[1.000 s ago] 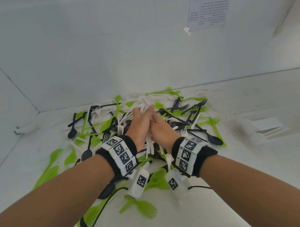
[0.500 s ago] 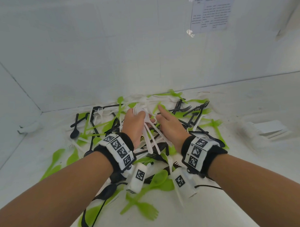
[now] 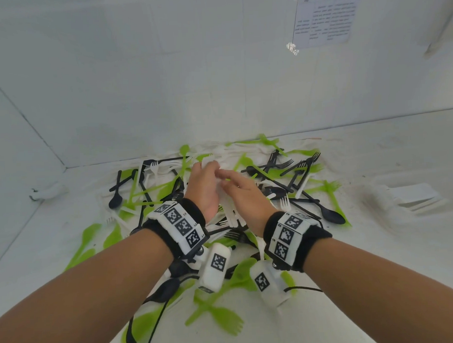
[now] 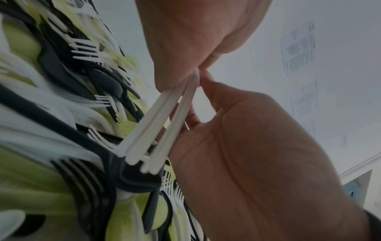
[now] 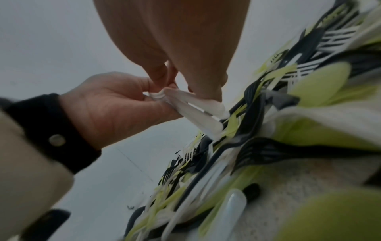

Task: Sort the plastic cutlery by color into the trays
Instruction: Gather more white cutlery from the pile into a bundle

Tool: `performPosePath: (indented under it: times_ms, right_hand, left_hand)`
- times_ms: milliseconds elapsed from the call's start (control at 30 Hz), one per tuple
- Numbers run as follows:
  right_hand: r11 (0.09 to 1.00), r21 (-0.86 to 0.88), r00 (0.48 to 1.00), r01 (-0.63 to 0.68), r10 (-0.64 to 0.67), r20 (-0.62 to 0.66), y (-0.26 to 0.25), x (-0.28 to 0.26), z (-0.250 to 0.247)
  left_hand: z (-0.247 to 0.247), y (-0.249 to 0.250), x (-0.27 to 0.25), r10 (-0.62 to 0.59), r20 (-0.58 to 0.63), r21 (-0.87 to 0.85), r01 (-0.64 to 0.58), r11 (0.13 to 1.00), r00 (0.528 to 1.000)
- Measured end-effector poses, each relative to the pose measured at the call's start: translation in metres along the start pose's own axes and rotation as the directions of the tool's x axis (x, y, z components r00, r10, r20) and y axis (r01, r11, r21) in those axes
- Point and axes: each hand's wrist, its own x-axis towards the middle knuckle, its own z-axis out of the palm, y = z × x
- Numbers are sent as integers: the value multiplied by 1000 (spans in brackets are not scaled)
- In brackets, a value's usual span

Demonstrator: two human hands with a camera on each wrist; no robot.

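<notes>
Left edge: bare white floor [image 3: 30,250] runs to the side wall, room to move.
My left hand [image 3: 203,190]: curled round a bundle of white cutlery [image 3: 230,209], handles hanging toward me.
My right hand [image 3: 242,190]: fingers narrowed, pinching the same bundle's top.
Pile [image 3: 284,174]: black, green and white mixed, beneath both hands.
Right edge: white trays [image 3: 411,197], well apart.
Wrist views: only these show the handles [image 4: 156,124] splayed and the pinch [image 5: 164,94].

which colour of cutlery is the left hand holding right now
White: the left hand grips a bundle of white cutlery lifted above the pile, while the green cutlery and black cutlery lie loose on the surface.
</notes>
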Motion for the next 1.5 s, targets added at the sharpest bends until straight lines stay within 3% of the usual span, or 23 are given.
performPosePath:
  times_ms: [100,233,267,333,400,500,600,667,733,1000,1167,1300,1367,1433,1500]
  right_hand:
    - [988,39,984,-151,154,-90,5,0,8]
    - [958,-29,955,-285,286,77,0,-7,11]
    - [964,-50,958,-260,264,115,-3,-10,10]
    - [957,-286,986,-51,93,135,-6,-12,0]
    - [778,-603,979,179,-81,187,-10,-9,-15]
    - [509,-819,964,265,-118,239,-18,2,-50]
    - [276,-918,958,285,-99,268,-28,7,-87]
    - [176,-933,947,315,-115,298,-36,5,-104]
    - [125,-934,939,335,-124,320,-41,2,-116]
    - [173,-945,951,278,-185,246,-44,-17,-192]
    - [150,-943,947,297,-171,272,-50,-25,-265]
    - [242,-926,955,291,-133,265,-51,-39,-328]
    - [267,-924,962,272,-98,255,-47,-47,-360]
    - [260,-930,965,260,-59,254,-41,-55,-388]
    - [254,-939,972,230,-19,233,-37,-63,-412]
  left_hand:
    - [-4,4,2,34,-77,-42,-37,998,996]
    - [-9,14,-1,41,-64,-72,-45,996,997]
    - [-12,17,-1,37,-48,-85,-41,996,998]
    - [-19,22,-2,35,1,-78,-35,996,999]
    - [-24,27,-4,47,72,-5,-47,999,996]
    - [-30,26,-8,109,172,296,-156,942,979]
    - [-33,22,-11,187,327,630,-361,687,926]
    - [-26,16,-12,212,414,698,-458,551,885]
    - [-12,9,-13,239,455,720,-512,468,858]
    - [73,-27,-15,251,457,726,-521,449,853]
    - [147,-60,-23,231,424,694,-478,539,876]
    - [214,-92,-36,247,408,700,-475,533,879]
    - [242,-108,-40,194,409,715,-446,539,891]
    - [261,-125,-39,147,442,745,-453,489,885]
    - [272,-144,-37,103,473,806,-477,350,875]
